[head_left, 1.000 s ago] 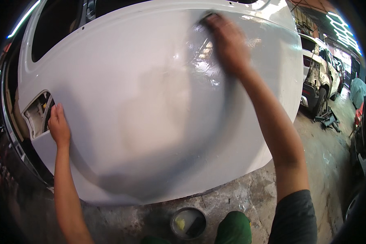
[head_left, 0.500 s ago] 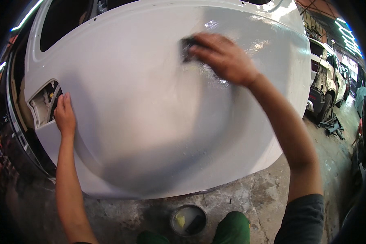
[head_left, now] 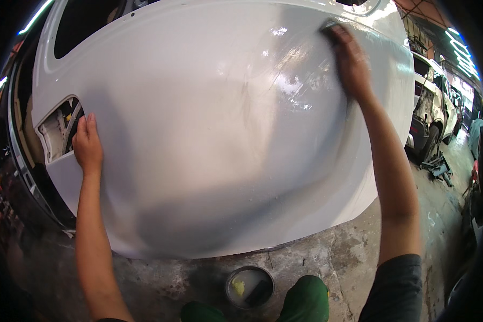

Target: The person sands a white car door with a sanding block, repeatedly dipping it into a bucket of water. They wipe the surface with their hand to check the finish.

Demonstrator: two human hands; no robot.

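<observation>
White metal, by the look of it: this broad panel (head_left: 198,123) fills the view, and across it goes the right hand (head_left: 354,64), swept up and rightward in the last half second! The dark pad (head_left: 328,27) under its bent fingers now sits near the panel's upper edge, wet streaks shining below-left, so the rubbing appears to have reached the upper-right stretch. The panel's long axis runs left to right, its cut-out (head_left: 52,135) at the left end; the pad's axis (blurred, mostly covered) can't be told. And the left hand (head_left: 87,142) stays beside that cut-out, fingers close together, pointing up; whether they grip the rim, no telling.
</observation>
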